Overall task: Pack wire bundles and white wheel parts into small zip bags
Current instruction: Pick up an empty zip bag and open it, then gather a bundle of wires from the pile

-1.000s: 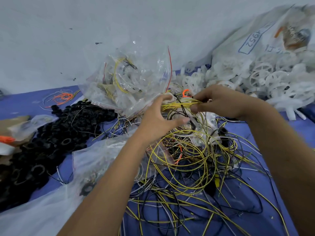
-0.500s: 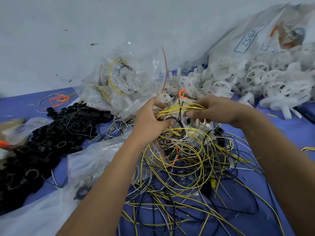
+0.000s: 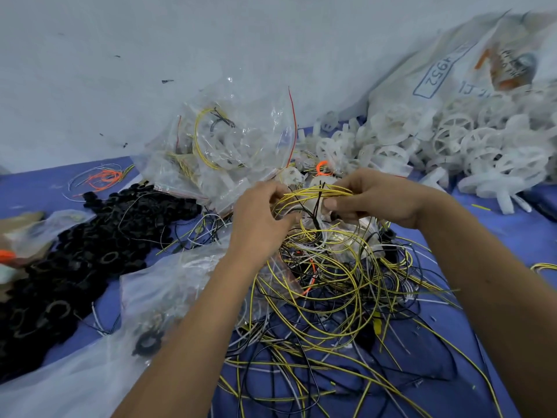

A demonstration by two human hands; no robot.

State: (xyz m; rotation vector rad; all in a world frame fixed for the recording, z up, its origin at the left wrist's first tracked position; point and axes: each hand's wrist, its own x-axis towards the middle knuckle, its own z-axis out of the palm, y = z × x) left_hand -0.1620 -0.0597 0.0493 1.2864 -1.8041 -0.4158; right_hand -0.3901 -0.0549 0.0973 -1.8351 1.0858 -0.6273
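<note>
A small bundle of yellow wires (image 3: 319, 193) with a black strand stretches between my two hands above a big tangle of yellow, black and white wires (image 3: 331, 297). My left hand (image 3: 259, 218) pinches the bundle's left end with curled fingers. My right hand (image 3: 376, 200) grips its right end between thumb and fingers. Behind the hands a heap of clear zip bags (image 3: 229, 149) holds wires and white parts. White wheel parts (image 3: 452, 146) pile up at the back right.
A heap of black ring parts (image 3: 75, 251) covers the left of the blue table (image 3: 512, 236). A large clear plastic bag (image 3: 90, 357) lies at the front left. A white printed sack (image 3: 452, 64) leans on the wall at right. Orange wires (image 3: 105, 178) lie at far left.
Both hands dropped a little toward the tangle, then settled with the yellow bundle pulled out straighter between them. The camera view shifted slightly.
</note>
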